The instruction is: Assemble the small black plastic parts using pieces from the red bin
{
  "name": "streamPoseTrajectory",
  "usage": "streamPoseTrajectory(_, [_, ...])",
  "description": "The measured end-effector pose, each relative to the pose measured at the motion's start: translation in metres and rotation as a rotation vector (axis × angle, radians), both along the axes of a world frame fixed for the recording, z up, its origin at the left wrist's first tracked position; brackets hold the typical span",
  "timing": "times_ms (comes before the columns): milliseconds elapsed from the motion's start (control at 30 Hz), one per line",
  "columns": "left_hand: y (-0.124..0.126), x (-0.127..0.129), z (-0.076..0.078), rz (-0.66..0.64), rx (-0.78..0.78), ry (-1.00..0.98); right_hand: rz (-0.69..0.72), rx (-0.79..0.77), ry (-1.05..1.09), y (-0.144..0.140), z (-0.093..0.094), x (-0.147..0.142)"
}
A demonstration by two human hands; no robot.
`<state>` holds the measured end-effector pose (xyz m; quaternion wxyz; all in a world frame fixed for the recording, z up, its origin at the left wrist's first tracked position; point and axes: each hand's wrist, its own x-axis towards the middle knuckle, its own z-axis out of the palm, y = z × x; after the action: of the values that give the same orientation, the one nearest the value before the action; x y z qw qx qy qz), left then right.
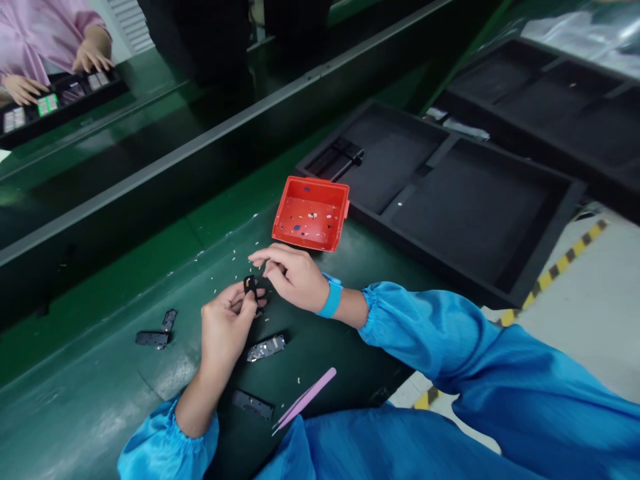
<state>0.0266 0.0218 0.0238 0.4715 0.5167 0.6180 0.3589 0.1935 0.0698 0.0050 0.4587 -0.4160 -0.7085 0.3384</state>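
My left hand (pixel 227 327) pinches a small black part (pixel 250 285) between thumb and fingertips, just above the green mat. My right hand (pixel 293 273), a blue band on its wrist, hovers right beside the part with its fingers curled near it; I cannot tell whether they touch it. Below the hands lie a dark oblong part with shiny specks (pixel 266 347) and another black strip (pixel 253 404). Pink tweezers (pixel 305 399) rest on the mat near my sleeve.
A red bin (pixel 311 213) with small bits inside stands just beyond my hands. Two more black parts (pixel 156 332) lie at the left. Big black foam trays (pixel 450 200) fill the right. Another person's hands (pixel 90 55) work at a tray across the conveyor.
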Motion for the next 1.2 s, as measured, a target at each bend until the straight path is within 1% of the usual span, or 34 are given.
streamPoseTrajectory(67, [0.002,0.000,0.001,0.008,-0.023,-0.046,0.019,-0.054,0.006,-0.001,0.001,-0.001])
streamPoseTrajectory(167, [0.002,0.000,0.002,-0.016,0.020,-0.012,0.076,-0.119,0.006,-0.002,0.000,-0.004])
streamPoseTrajectory(267, [0.000,-0.001,0.001,-0.052,0.051,0.064,0.065,-0.091,-0.029,-0.001,-0.002,-0.005])
streamPoseTrajectory(333, [0.000,-0.002,0.001,-0.062,0.034,0.082,0.038,-0.051,-0.071,-0.001,-0.002,-0.004])
streamPoseTrajectory(433, [0.002,-0.003,0.003,-0.041,-0.066,-0.013,0.020,-0.053,-0.079,-0.001,0.002,-0.002])
streamPoseTrajectory(500, [0.003,-0.004,0.003,-0.016,-0.117,-0.081,0.051,-0.108,-0.048,-0.002,0.006,-0.002])
streamPoseTrajectory(600, [0.004,-0.004,0.002,-0.004,-0.123,-0.108,0.128,-0.278,0.043,-0.003,0.008,-0.004])
streamPoseTrajectory(700, [0.003,-0.003,0.000,-0.022,-0.103,-0.111,0.189,-0.439,0.135,-0.002,0.005,-0.006])
streamPoseTrajectory(833, [0.002,-0.002,0.001,-0.035,-0.100,-0.139,0.230,-0.553,0.261,0.000,0.001,-0.007])
streamPoseTrajectory(1000, [0.002,-0.002,0.003,-0.039,-0.090,-0.142,0.258,-0.612,0.364,0.000,0.004,-0.007])
streamPoseTrajectory(1200, [-0.001,0.001,0.006,-0.049,-0.066,-0.109,0.254,-0.610,0.376,-0.001,0.005,-0.008])
